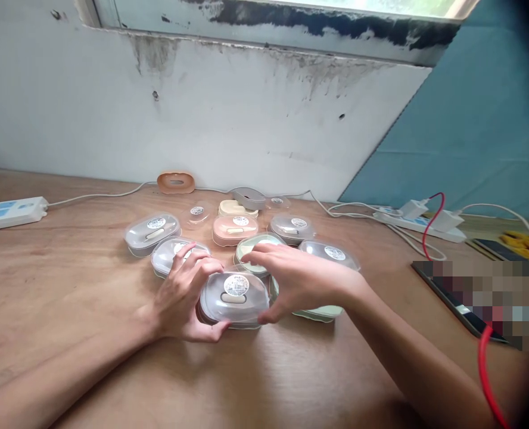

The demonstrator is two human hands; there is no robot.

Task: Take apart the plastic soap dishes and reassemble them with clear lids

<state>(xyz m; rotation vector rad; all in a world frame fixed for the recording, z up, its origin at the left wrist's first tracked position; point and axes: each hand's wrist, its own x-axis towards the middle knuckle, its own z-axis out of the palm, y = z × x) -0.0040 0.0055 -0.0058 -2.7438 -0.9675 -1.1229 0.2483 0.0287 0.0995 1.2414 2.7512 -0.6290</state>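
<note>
Clear plastic forms the lid of the box (234, 298), which stands on the wooden table (68, 286) in front of other boxes (152, 232). The left hand (181, 298) clasps its left side, fingers curled over the rim and thumb at the front. The right hand (291, 280) presses against its right side, fingers loosely spread. A pink box (235, 229) lies behind.

I find no legible text anywhere in view. The nearest box (235, 301) carries a round white sticker (236, 285) on its clear lid; its print is too fine and blurred to read. The same goes for the stickers on the other lids (156, 223). The power strip (9, 213) on the left shows blue panels, but no marking can be made out.
</note>
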